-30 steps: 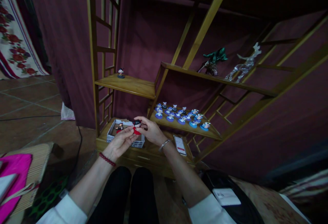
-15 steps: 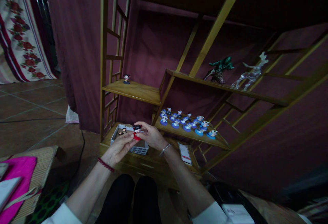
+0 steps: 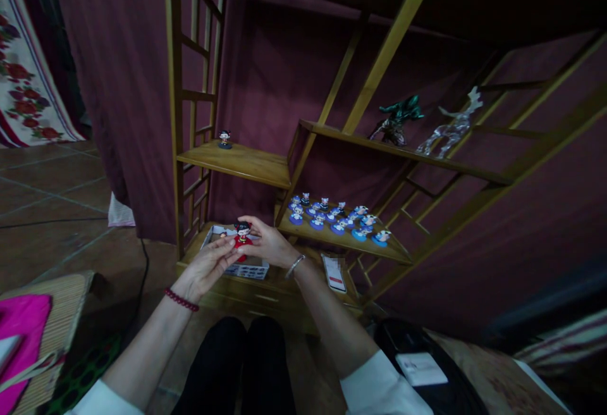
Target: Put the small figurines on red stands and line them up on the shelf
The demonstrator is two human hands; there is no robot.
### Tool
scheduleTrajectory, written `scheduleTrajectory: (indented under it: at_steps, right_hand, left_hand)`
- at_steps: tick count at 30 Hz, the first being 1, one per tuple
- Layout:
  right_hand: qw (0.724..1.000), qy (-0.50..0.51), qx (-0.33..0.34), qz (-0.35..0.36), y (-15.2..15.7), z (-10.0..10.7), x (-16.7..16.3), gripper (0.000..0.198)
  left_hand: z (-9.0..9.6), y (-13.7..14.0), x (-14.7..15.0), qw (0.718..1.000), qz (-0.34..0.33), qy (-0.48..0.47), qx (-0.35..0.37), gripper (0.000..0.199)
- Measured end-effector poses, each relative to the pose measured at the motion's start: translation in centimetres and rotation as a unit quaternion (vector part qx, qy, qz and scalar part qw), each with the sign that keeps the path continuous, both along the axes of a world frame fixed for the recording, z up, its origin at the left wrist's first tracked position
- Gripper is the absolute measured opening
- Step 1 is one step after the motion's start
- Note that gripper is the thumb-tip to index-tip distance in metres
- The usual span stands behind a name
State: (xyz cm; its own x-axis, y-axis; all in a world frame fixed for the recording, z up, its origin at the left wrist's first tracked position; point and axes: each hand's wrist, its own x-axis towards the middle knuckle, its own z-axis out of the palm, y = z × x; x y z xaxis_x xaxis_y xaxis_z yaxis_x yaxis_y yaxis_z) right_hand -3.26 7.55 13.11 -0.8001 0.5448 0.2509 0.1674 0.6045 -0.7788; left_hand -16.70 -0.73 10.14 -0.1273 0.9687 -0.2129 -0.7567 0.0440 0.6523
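Between my two hands is a small figurine (image 3: 243, 233) with black hair and a red base, held upright above a shallow open box (image 3: 251, 271). My left hand (image 3: 208, 266) is closed on its lower left side. From the right, my right hand (image 3: 272, 244) has its fingers on the head and base. Parts of the box are hidden behind my hands, though another small figure shows inside it. A similar dark-haired figurine (image 3: 224, 139) stands on the upper left shelf (image 3: 251, 165).
Several blue and white figurines (image 3: 337, 225) stand in rows on the right-hand shelf (image 3: 327, 233). Above them are a green-and-bronze statuette (image 3: 399, 121) and a clear deer figure (image 3: 448, 130). A phone (image 3: 334, 272) lies on the cabinet's lower surface. A mat-topped bench (image 3: 71, 295) is at left.
The figurine is turned more upright and its face and red base show more clearly. Both hands stay on it. The whole view has shifted slightly, moving the shelves left and up.
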Motion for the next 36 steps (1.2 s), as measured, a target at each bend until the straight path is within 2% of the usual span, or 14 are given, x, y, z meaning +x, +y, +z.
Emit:
scheduleTrajectory:
  at_steps: [6,15,21,28,36]
  right_hand:
    - [1.000,-0.008,-0.009,-0.008,0.1,-0.1,0.0,0.062]
    - [0.999,0.027,-0.035,-0.018,0.5,0.6,-0.6,0.059]
    - [0.997,0.046,-0.057,-0.014,0.2,1.0,-1.6,0.057]
    - [0.998,0.041,-0.038,-0.021,0.4,1.4,-3.0,0.056]
    - [0.999,0.028,0.006,-0.018,0.2,3.3,-4.9,0.056]
  left_hand:
    - [0.0,0.3,0.1,1.000,0.005,0.002,-0.010,0.015]
    - [0.7,0.3,-0.5,0.999,0.006,-0.004,0.035,0.018]
    - [0.2,0.5,-1.6,0.999,0.001,-0.012,0.053,0.021]
    - [0.6,0.5,-3.2,0.999,0.006,-0.023,0.048,0.024]
    - [2.2,0.2,-4.9,0.997,0.021,-0.029,0.067,0.021]
